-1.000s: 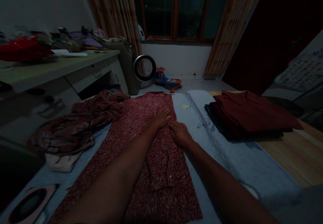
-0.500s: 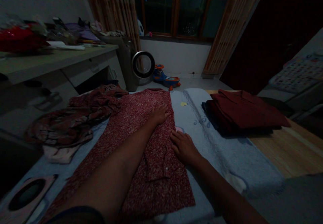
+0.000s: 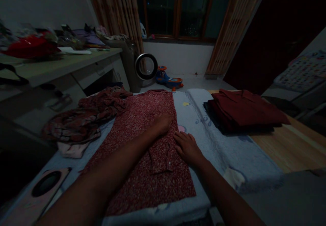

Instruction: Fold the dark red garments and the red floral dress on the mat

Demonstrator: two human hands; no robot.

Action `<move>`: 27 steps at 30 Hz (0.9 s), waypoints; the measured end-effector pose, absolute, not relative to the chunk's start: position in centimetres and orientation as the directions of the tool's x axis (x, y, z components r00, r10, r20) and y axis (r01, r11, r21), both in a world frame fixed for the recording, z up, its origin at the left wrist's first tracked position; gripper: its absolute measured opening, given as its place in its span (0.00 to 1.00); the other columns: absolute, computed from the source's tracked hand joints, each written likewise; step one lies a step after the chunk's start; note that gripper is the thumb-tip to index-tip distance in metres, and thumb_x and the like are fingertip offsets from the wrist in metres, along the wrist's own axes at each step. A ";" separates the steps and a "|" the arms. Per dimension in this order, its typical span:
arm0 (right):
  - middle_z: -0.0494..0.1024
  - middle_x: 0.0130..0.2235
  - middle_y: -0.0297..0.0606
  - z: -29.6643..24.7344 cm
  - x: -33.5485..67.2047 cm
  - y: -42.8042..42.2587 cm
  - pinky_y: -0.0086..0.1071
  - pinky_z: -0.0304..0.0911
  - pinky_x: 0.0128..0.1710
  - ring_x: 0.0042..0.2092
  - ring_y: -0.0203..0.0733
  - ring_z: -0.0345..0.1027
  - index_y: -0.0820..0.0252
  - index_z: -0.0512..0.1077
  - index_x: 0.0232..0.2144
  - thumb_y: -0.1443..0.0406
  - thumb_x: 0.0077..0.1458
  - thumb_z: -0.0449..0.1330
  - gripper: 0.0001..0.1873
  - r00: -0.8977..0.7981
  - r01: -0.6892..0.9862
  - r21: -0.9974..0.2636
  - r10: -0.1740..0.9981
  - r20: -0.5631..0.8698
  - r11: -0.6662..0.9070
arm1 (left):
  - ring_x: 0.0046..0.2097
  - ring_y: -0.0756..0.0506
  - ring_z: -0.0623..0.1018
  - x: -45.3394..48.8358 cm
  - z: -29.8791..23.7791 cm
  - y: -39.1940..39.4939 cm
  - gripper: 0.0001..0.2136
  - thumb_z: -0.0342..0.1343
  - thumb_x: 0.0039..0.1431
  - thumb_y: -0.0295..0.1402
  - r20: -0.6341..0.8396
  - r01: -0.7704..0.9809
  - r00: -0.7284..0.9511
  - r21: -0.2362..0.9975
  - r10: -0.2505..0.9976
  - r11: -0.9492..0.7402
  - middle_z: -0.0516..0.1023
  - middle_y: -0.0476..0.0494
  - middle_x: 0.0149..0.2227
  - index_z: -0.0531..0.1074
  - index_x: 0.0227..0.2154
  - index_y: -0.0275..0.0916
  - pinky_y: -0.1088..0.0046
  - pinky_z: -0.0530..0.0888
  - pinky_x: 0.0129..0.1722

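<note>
A dark red speckled long-sleeved garment (image 3: 142, 185) lies spread on the pale blue blanket, one side folded in. Its sleeve (image 3: 160, 158) is laid along the body, with a small button by the cuff. My left hand (image 3: 163, 123) rests on the garment's upper part; its fingers look bent, but blur hides how far. My right hand (image 3: 187, 148) lies flat at the garment's right edge, fingers stretched out over the cloth. To the left is a crumpled patterned brown-red cloth (image 3: 84, 117).
A stack of folded dark red clothes (image 3: 247, 109) sits at the right, partly on the wooden board (image 3: 287, 148). A pink flat item with a black oval (image 3: 47, 183) lies front left. Beyond are a cluttered desk (image 3: 102, 56), a washing machine's open round door (image 3: 146, 66) and a blue-orange ride-on toy (image 3: 168, 79).
My left hand has shifted slightly toward me and right over the garment, its spread fingers now bent. My right hand stays by the edge. The view has turned slightly left.
</note>
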State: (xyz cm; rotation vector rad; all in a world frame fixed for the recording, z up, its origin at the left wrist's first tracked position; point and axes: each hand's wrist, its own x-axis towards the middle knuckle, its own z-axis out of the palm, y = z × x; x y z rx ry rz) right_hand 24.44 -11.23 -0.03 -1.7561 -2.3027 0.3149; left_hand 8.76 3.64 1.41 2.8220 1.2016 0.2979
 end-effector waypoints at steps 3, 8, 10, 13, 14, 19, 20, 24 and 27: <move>0.58 0.69 0.42 0.0 24.5 -11.3 0.54 0.42 0.66 0.68 0.51 0.49 0.53 0.61 0.65 0.62 0.63 0.53 0.28 -0.266 0.912 -0.308 0.962 0.057 0.270 | 0.57 0.44 0.73 8.1 0.3 1.0 0.16 0.43 0.69 0.34 0.112 0.639 0.733 0.227 0.671 -0.735 0.75 0.41 0.56 0.72 0.51 0.40 0.66 0.65 0.60; 0.61 0.67 0.43 -0.2 24.8 -11.9 0.54 0.44 0.65 0.68 0.49 0.50 0.53 0.62 0.64 0.64 0.62 0.54 0.28 -0.291 0.899 -0.319 0.953 0.081 0.302 | 0.69 0.43 0.57 7.2 -1.1 -0.7 0.23 0.42 0.70 0.41 0.111 0.643 0.727 0.234 0.678 -0.729 0.60 0.42 0.68 0.61 0.64 0.41 0.60 0.55 0.67; 0.60 0.67 0.43 -0.2 25.1 -12.6 0.54 0.44 0.66 0.68 0.50 0.50 0.54 0.62 0.64 0.63 0.62 0.54 0.29 -0.301 0.895 -0.322 0.950 0.076 0.309 | 0.70 0.43 0.56 7.2 -1.2 -0.7 0.25 0.42 0.70 0.43 0.101 0.654 0.723 0.222 0.684 -0.724 0.58 0.42 0.69 0.58 0.65 0.42 0.58 0.53 0.68; 0.58 0.68 0.43 -0.1 25.5 -14.1 0.53 0.43 0.66 0.68 0.50 0.48 0.55 0.61 0.65 0.62 0.61 0.55 0.30 -0.316 0.890 -0.328 0.947 0.056 0.316 | 0.70 0.42 0.55 7.2 -1.1 -0.7 0.27 0.44 0.68 0.46 0.087 0.652 0.729 0.212 0.678 -0.728 0.57 0.41 0.69 0.57 0.66 0.42 0.56 0.52 0.68; 0.58 0.68 0.42 0.1 25.6 -14.8 0.53 0.42 0.67 0.69 0.50 0.48 0.54 0.61 0.65 0.62 0.61 0.55 0.30 -0.322 0.888 -0.332 0.946 0.047 0.318 | 0.70 0.42 0.55 7.2 -1.0 -0.8 0.27 0.44 0.68 0.46 0.084 0.652 0.731 0.209 0.678 -0.729 0.56 0.41 0.69 0.56 0.66 0.42 0.56 0.52 0.68; 0.59 0.68 0.41 0.7 26.4 -18.3 0.54 0.41 0.67 0.69 0.49 0.46 0.51 0.60 0.65 0.60 0.62 0.55 0.30 -0.357 0.870 -0.357 0.934 0.020 0.340 | 0.70 0.43 0.56 7.3 -0.5 -1.2 0.26 0.45 0.68 0.44 0.053 0.676 0.719 0.182 0.693 -0.714 0.57 0.42 0.69 0.56 0.66 0.44 0.57 0.53 0.67; 0.60 0.68 0.41 0.7 26.5 -18.9 0.54 0.41 0.67 0.70 0.49 0.46 0.51 0.60 0.65 0.60 0.62 0.55 0.30 -0.361 0.867 -0.359 0.932 0.023 0.345 | 0.70 0.42 0.56 7.4 -0.3 -1.3 0.26 0.46 0.67 0.44 0.051 0.676 0.720 0.177 0.692 -0.716 0.57 0.42 0.69 0.57 0.66 0.44 0.57 0.53 0.67; 0.59 0.68 0.40 0.6 26.8 -20.3 0.54 0.41 0.67 0.70 0.50 0.46 0.49 0.59 0.66 0.59 0.62 0.55 0.31 -0.354 0.869 -0.363 0.935 0.014 0.335 | 0.69 0.41 0.57 7.6 0.5 -2.1 0.24 0.49 0.66 0.42 0.111 0.688 0.702 0.150 0.704 -0.710 0.58 0.41 0.69 0.62 0.63 0.44 0.57 0.54 0.67; 0.59 0.68 0.40 0.4 26.8 -20.5 0.54 0.41 0.67 0.69 0.50 0.47 0.49 0.60 0.65 0.58 0.62 0.56 0.30 -0.351 0.869 -0.367 0.936 0.014 0.331 | 0.68 0.42 0.59 7.4 1.4 -3.7 0.20 0.46 0.68 0.39 0.187 0.693 0.667 0.200 0.721 -0.693 0.60 0.42 0.68 0.65 0.60 0.44 0.58 0.57 0.66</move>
